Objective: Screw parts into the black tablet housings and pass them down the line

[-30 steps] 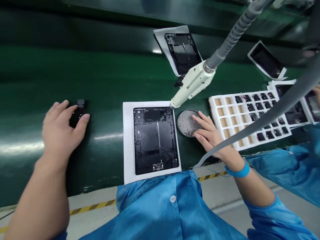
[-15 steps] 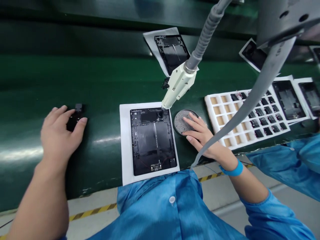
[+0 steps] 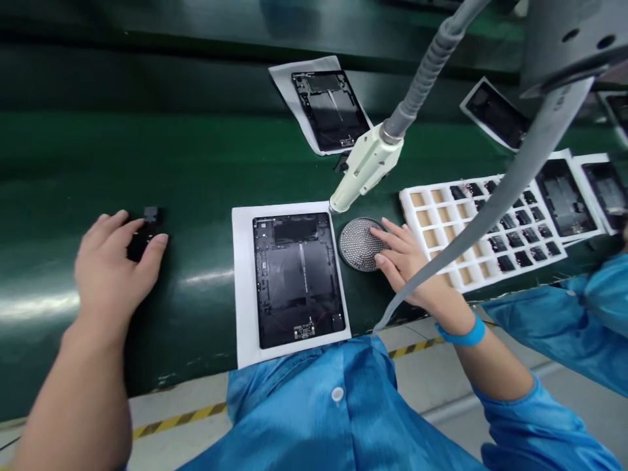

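My left hand (image 3: 110, 265) lies on the green surface, thumb and fingers apart around small black parts (image 3: 140, 243); its fingers partly cover them. A little black block (image 3: 151, 214) sits just beyond the forefinger. My right hand (image 3: 405, 258) is open, its fingertips at the right side of a round dimpled metal dish (image 3: 360, 245). Between my hands, a black tablet housing (image 3: 298, 288) lies open on a white sheet (image 3: 245, 288), with a ribbon strip and a small circuit board showing inside. The pale nose of a hanging electric screwdriver (image 3: 366, 163) is above the sheet's upper right corner.
A white compartment tray (image 3: 464, 286) with several black parts stands at right. More housings lie farther off, one (image 3: 331, 108) at the back. A grey strap (image 3: 490, 203) crosses in front of the tray and my right forearm. A co-worker's blue sleeve (image 3: 549, 320) is at right.
My right hand has drawn back to the right, uncovering more of the dish. The screwdriver hangs slightly farther right, off the housing's corner. My left hand stays by the black parts.
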Action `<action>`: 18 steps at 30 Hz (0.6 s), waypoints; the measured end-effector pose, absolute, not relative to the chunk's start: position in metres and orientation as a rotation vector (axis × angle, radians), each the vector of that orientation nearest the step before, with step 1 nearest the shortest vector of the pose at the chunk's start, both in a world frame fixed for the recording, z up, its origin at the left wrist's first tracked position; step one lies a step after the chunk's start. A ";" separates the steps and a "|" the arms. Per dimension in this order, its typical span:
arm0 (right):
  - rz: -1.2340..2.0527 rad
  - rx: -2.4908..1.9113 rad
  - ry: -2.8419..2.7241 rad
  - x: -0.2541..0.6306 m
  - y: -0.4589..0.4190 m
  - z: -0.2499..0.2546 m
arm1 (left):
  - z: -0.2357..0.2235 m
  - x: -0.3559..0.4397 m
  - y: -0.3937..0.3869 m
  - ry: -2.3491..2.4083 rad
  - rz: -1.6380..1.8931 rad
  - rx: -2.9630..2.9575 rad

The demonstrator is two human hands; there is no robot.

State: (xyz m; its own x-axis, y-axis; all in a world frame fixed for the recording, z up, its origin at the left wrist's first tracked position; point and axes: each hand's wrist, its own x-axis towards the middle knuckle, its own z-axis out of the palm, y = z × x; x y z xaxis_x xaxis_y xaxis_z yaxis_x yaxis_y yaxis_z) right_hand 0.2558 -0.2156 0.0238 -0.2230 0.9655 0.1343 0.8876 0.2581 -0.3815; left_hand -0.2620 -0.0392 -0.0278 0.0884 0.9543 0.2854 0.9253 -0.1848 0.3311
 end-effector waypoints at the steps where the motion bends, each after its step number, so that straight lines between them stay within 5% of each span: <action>1: 0.260 -1.706 -2.187 0.259 -0.215 0.025 | -0.028 -0.263 -0.039 1.955 0.687 2.274; 18: 0.100 -1.630 -1.893 0.279 -0.205 0.000 | -0.029 -0.266 -0.042 1.894 0.779 2.244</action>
